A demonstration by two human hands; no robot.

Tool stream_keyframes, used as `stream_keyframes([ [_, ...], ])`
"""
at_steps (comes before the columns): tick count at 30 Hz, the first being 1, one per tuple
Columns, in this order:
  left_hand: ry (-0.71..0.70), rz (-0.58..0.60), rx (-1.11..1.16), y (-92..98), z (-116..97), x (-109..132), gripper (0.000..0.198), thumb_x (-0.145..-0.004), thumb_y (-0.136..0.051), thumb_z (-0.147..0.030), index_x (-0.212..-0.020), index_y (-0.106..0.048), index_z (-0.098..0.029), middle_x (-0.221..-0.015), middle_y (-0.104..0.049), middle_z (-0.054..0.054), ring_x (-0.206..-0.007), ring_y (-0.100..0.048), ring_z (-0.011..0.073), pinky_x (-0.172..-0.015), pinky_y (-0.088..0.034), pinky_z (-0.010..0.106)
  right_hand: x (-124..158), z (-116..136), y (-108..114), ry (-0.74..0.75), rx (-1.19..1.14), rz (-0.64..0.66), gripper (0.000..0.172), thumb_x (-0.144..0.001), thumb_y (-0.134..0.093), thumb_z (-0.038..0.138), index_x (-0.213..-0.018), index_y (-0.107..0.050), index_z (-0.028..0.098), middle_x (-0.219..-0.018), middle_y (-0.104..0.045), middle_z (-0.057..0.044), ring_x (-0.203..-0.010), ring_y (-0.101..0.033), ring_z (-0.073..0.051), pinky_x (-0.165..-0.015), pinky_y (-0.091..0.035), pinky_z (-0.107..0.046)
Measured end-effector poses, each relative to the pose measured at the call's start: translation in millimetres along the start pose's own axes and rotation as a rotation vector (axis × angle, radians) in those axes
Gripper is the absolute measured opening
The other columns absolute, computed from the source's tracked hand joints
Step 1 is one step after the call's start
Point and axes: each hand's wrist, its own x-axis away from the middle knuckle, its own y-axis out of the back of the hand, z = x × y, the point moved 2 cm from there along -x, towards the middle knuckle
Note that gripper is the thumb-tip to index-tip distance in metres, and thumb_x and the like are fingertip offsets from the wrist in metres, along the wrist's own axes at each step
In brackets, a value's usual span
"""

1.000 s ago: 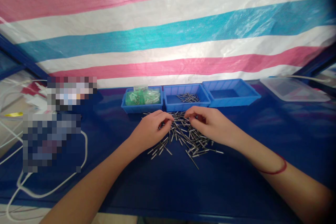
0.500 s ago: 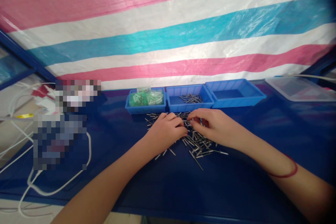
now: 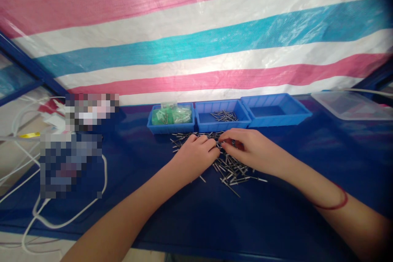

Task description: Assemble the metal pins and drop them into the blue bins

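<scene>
A loose pile of thin silvery blind rivets [image 3: 235, 170] is spread on the blue table, with both hands over it. My left hand [image 3: 201, 151] rests on the pile's left part, fingers curled and thumb pressed to the index finger; what they hold is hidden. Facing it closely, my right hand [image 3: 245, 147] has its thumb and fingertips drawn together at the pile's middle, apparently on a rivet. Just behind the pile stands a blue bin [image 3: 222, 126] with more rivets in it.
Left of that bin, another blue bin [image 3: 170, 129] holds green and clear bags. A third blue bin [image 3: 279, 120] stands at its right, beside a translucent lid [image 3: 350, 106]. White cables [image 3: 106, 172] and blurred items lie at the left. A striped sheet [image 3: 196, 45] hangs behind.
My left hand has shifted slightly down, its fingers curling a little more and its wrist covering some rivets at the left. The right hand's fingertips have closed a little; otherwise it stays in place.
</scene>
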Motion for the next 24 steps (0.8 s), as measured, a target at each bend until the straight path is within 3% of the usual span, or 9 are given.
stream_keyframes([
  [6, -0.003, 0.043, 0.058, 3.5, 0, 1, 0.018, -0.095, -0.045, -0.024, -0.092, -0.061, -0.017, -0.097, -0.062, 0.003, -0.088, -0.051, 0.0182, -0.072, -0.031, 0.034, 0, 0, 1, 0.000, -0.002, -0.007, 0.017, -0.086, -0.049, 0.023, -0.092, -0.065, 0.020, -0.079, -0.063, 0.000, -0.067, -0.054, -0.013, -0.062, -0.038, -0.026],
  [12, -0.007, 0.120, 0.082, 5.5, 4, 1, 0.017, -0.094, -0.048, -0.020, -0.105, -0.061, -0.022, -0.101, -0.061, 0.003, -0.093, -0.053, 0.0182, -0.074, -0.032, 0.032, 0, 3, 2, 0.025, 0.005, -0.005, 0.017, -0.086, -0.049, 0.021, -0.090, -0.066, 0.019, -0.077, -0.062, 0.000, -0.065, -0.053, -0.013, -0.061, -0.038, -0.026],
  [19, 0.003, 0.206, 0.067, 14.8, 2, -1, 0.016, -0.094, -0.049, -0.019, -0.099, -0.063, -0.022, -0.102, -0.062, 0.003, -0.089, -0.056, 0.0182, -0.073, -0.033, 0.033, -1, 4, 1, 0.016, -0.013, 0.007, 0.017, -0.086, -0.049, 0.022, -0.088, -0.066, 0.019, -0.077, -0.063, 0.000, -0.066, -0.055, -0.013, -0.062, -0.038, -0.026],
  [24, 0.026, 0.197, 0.047, 17.5, -5, 0, 0.015, -0.093, -0.049, -0.018, -0.093, -0.064, -0.018, -0.097, -0.065, 0.004, -0.089, -0.059, 0.0200, -0.071, -0.035, 0.034, -1, 6, -5, 0.016, -0.013, 0.046, 0.018, -0.086, -0.049, 0.021, -0.089, -0.066, 0.018, -0.077, -0.064, -0.001, -0.066, -0.055, -0.013, -0.061, -0.038, -0.027],
])
